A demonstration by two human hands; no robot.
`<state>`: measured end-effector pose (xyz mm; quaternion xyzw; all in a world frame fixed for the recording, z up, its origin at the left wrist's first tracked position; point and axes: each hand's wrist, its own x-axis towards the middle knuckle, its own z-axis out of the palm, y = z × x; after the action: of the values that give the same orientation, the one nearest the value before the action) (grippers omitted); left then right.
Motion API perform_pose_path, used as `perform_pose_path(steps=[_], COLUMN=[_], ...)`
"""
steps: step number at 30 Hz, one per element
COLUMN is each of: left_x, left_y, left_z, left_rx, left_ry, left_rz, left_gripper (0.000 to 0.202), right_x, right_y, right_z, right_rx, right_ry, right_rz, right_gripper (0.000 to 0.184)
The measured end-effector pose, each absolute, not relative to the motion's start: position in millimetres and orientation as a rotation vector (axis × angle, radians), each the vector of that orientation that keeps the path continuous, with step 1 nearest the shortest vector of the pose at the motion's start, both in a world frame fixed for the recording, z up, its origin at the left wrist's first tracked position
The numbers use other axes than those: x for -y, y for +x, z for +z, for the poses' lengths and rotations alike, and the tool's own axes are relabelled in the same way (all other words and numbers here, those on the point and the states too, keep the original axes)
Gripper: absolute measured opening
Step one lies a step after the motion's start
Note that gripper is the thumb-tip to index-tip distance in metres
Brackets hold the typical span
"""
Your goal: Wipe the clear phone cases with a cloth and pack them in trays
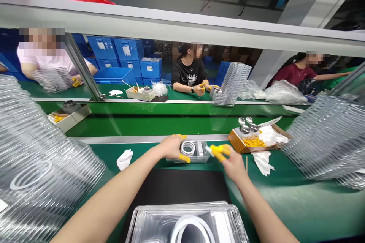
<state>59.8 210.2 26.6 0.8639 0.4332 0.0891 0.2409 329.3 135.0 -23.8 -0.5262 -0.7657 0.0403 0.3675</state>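
1. Left hand (172, 147) lies over the left end of a clear plastic tray (196, 158), its yellow-capped fingers (184, 158) on either side of that end; whether it actually grips, I cannot tell.
2. Right hand (232, 165) is almost closed, pinching a small white piece (209, 151) that its yellow-capped fingertips (219, 152) mostly hide.
3. Just right of the left hand, a white ring (188, 148) sits inside the tray.
4. Right of the right hand stands a cardboard box (236, 140) holding silver caps (245, 129), with a crumpled tissue (262, 162) below it.
5. Below both hands, a second tray (185, 228) on a black mat (176, 190) is cut off by the frame.
6. Left and right of the hands, tall stacks of clear trays (42, 167) run out of view; labels on distant blue crates (128, 49) are too small to read.
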Motion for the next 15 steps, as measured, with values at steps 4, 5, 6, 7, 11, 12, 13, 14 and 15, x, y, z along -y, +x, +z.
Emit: perform_pose_path(steps=[4, 5, 6, 7, 11, 12, 13, 14, 15], left_x=[-214.5, -215.2, -215.5, -215.2, -210.3, -209.0, -207.9, -207.2, -206.8], left_y=[45.5, 41.9, 38.5, 35.6, 31.1, 32.6, 35.2, 38.8, 43.2], left_z=[43.3, 46.6, 49.2, 50.9, 50.8, 49.7, 48.4, 46.8, 45.0], left_rx=[-1.225, -1.224, -1.222, -1.223, -1.279, -1.295, -1.307, -1.313, -1.31], left_ry=[2.179, 2.14, 2.11, 2.088, 2.093, 2.117, 2.151, 2.195, 2.246], left_rz=[0.485, 0.531, 0.564, 0.585, 0.568, 0.532, 0.483, 0.422, 0.353], left_gripper=[0.072, 0.074, 0.074, 0.075, 0.084, 0.088, 0.092, 0.095, 0.095], right_x=[-178.5, -187.7, -193.9, -196.2, -170.9, -160.4, -150.8, -142.9, -137.5], right_y=[331.5, 325.0, 316.9, 308.6, 291.6, 293.3, 297.1, 302.5, 308.9], right_z=[-26.2, -27.7, -29.2, -30.4, -30.7, -30.6, -31.3, -32.9, -35.7], right_rx=[1.879, 1.899, 1.922, 1.942, 1.958, 1.943, 1.914, 1.868, 1.802], right_ry=[-1.445, -1.444, -1.437, -1.425, -1.315, -1.277, -1.242, -1.213, -1.19], right_rz=[0.126, 0.15, 0.179, 0.213, 0.413, 0.48, 0.549, 0.62, 0.688], right_gripper=[0.026, 0.024, 0.022, 0.021, 0.011, 0.009, 0.008, 0.007, 0.008])
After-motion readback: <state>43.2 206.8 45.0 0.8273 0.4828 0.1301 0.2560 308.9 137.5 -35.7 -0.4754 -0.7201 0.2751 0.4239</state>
